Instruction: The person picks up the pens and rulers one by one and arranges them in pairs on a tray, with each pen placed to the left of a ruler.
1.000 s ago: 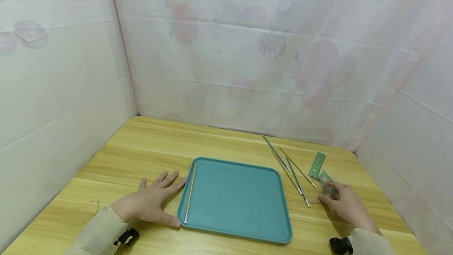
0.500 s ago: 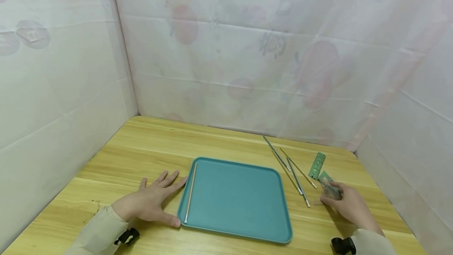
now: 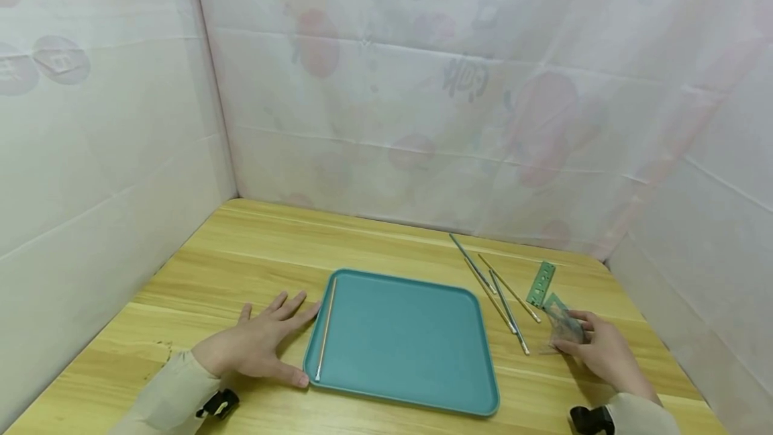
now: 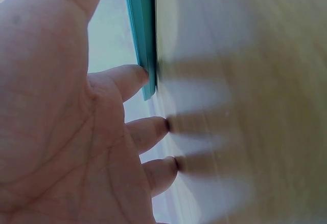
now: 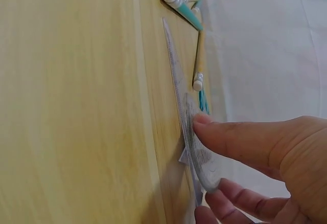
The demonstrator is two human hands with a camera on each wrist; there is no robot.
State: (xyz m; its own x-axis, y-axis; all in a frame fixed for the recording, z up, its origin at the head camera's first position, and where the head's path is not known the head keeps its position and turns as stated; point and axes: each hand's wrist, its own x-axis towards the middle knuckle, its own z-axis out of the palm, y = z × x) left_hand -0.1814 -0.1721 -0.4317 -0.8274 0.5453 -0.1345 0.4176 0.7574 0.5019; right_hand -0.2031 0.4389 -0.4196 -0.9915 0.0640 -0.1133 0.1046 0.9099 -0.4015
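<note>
- Pinching: right hand (image 3: pixel 606 356), a clear curved plate (image 5: pixel 198 157) at its tips
- Green ruler (image 3: pixel 541 284) lies ahead-left of that hand; 4 pencils (image 3: pixel 508 311) farther left
- Left hand (image 3: pixel 256 346) spreads wide, touching the tray (image 3: pixel 404 341) on its right

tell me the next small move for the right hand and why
I'd probably raise the clear curved piece slightly, straight up: the right hand has its edge in a thumb-and-finger grip, while a clear pointed piece overlaps it in the wrist view and might drag along if slid sideways.
</note>
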